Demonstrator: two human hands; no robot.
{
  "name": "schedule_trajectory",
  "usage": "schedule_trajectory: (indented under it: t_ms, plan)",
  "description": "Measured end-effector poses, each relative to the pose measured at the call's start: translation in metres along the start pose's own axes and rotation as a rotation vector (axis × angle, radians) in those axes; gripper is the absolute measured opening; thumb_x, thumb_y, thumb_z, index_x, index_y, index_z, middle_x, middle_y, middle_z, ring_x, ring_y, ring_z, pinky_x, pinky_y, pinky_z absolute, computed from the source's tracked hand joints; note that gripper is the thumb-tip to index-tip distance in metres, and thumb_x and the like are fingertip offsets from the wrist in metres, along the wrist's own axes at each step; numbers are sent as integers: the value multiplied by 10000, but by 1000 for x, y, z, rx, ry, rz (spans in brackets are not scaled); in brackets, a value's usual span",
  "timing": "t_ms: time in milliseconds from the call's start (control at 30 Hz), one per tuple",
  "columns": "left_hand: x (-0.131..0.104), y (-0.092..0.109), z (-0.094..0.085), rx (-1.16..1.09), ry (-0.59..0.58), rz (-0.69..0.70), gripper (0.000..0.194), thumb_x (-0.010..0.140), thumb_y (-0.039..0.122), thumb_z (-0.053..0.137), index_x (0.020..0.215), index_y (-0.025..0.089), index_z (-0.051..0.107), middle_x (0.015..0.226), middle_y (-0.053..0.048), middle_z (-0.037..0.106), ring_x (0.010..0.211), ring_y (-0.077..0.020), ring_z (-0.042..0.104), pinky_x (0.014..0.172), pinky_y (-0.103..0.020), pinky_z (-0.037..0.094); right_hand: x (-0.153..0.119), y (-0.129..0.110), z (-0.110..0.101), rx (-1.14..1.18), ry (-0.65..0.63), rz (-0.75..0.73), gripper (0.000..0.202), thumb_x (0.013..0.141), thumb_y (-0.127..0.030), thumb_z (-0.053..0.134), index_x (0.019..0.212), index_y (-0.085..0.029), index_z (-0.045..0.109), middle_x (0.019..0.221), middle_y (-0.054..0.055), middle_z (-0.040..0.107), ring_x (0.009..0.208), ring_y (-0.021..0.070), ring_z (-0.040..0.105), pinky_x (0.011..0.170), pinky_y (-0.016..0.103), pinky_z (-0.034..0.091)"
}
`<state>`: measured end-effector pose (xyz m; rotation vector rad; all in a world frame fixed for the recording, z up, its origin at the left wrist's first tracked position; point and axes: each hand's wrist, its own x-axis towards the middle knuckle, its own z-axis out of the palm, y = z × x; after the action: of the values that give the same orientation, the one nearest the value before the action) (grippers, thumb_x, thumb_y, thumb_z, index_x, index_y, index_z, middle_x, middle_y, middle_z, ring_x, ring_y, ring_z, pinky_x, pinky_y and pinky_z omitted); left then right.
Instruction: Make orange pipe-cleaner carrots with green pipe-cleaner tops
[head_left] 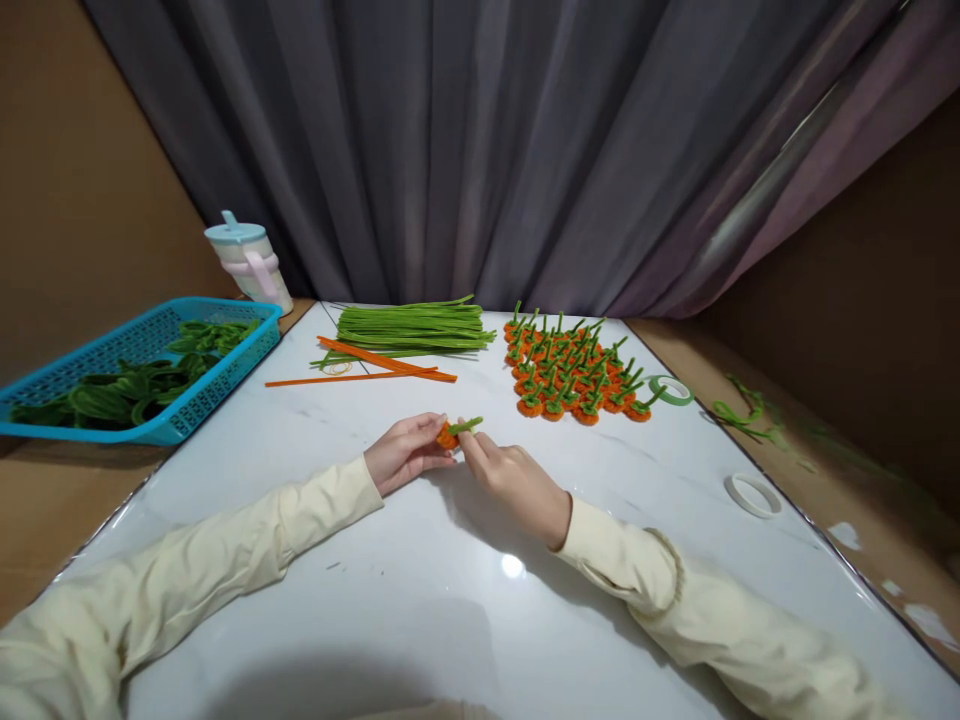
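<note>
Between the fingers of my left hand point(407, 453) is a small orange pipe-cleaner pumpkin point(448, 437) with a green stem pointing to the right. My right hand point(514, 482) pinches at the base of that stem, its fingertips against the pumpkin's right side. Both hands meet over the middle of the white marbled table point(360, 620). Beyond them, to the right, finished-looking orange pumpkins point(574, 370) with green stems stand in close rows. A bundle of green pipe cleaners point(412, 328) lies at the back, with several orange pipe cleaners point(360, 377) in front of it.
A blue basket point(169, 430) of green twisted pieces stands at the left edge, with a lidded tumbler point(251, 262) behind it. To the right lie a green tape roll point(673, 391) and a white tape roll point(753, 496). A grey curtain point(420, 150) hangs behind the table.
</note>
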<state>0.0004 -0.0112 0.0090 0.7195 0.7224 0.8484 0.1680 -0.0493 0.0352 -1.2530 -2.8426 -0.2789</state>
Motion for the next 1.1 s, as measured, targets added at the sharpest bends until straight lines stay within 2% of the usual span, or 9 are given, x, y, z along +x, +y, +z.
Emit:
schedule_trajectory:
  t_ms: [67, 133, 233, 367, 533, 700, 800, 933, 1100]
  plan:
    - [-1, 0, 0, 7, -3, 9, 144, 757, 207, 652, 784, 88, 575, 708, -41, 605, 611, -104, 611, 582, -196, 556, 1, 2, 2, 159, 31, 31, 228, 864, -42, 360, 1066, -79, 459, 823, 74, 569, 561, 127, 550, 506, 228, 416]
    - [-1, 1, 0, 14, -1, 17, 147, 753, 204, 655, 790, 90, 570, 706, -39, 605, 630, -110, 615, 601, -207, 560, 3, 4, 3, 358, 115, 54, 174, 860, -48, 378, 979, -97, 495, 795, 60, 577, 584, 117, 546, 534, 213, 410]
    - [-1, 3, 1, 29, 11, 37, 157, 738, 189, 666, 805, 92, 562, 741, -49, 618, 677, -122, 624, 641, -231, 563, 7, 7, 0, 711, 209, 161, 144, 872, -114, 398, 828, -127, 534, 662, 8, 573, 538, 95, 537, 536, 189, 406]
    - [0, 3, 1, 37, 24, 70, 218, 694, 183, 702, 829, 99, 553, 787, -55, 624, 725, -136, 625, 688, -277, 561, 10, 10, -14, 1089, 66, 343, 241, 887, -206, 371, 702, -143, 512, 470, -65, 476, 307, 50, 410, 380, 161, 340]
    - [-3, -1, 3, 88, 8, 99, 311, 642, 229, 747, 842, 111, 541, 797, -48, 622, 767, -152, 625, 721, -289, 542, 8, 10, -22, 1041, 83, 294, 192, 849, -167, 406, 671, -151, 478, 430, -77, 446, 310, 49, 423, 385, 150, 330]
    - [-5, 0, 5, 147, 15, 118, 327, 645, 268, 747, 842, 120, 533, 795, -39, 629, 749, -140, 628, 757, -286, 520, 8, 14, -24, 1097, -1, 318, 198, 856, -176, 396, 678, -150, 478, 468, -59, 475, 308, 42, 407, 375, 150, 319]
    - [-4, 2, 5, 101, -2, 76, 299, 668, 265, 729, 842, 121, 534, 794, -50, 641, 758, -155, 635, 780, -326, 516, 8, 18, -25, 997, -17, 251, 172, 865, -170, 398, 739, -146, 511, 463, -61, 471, 300, 42, 403, 391, 155, 315]
    - [-2, 3, 3, 70, -11, -24, 193, 731, 215, 666, 852, 117, 552, 788, -64, 654, 755, -180, 652, 774, -353, 524, 9, 23, -25, 835, -14, 135, 181, 866, -113, 378, 751, -148, 514, 420, -82, 380, 303, 48, 395, 390, 161, 280]
    - [-1, 4, -1, 73, -23, -56, 168, 733, 177, 658, 864, 110, 576, 773, -72, 661, 750, -165, 652, 742, -293, 537, 5, 29, -32, 911, -99, 92, 155, 882, -163, 372, 816, -152, 512, 376, -91, 384, 276, 58, 395, 368, 157, 307]
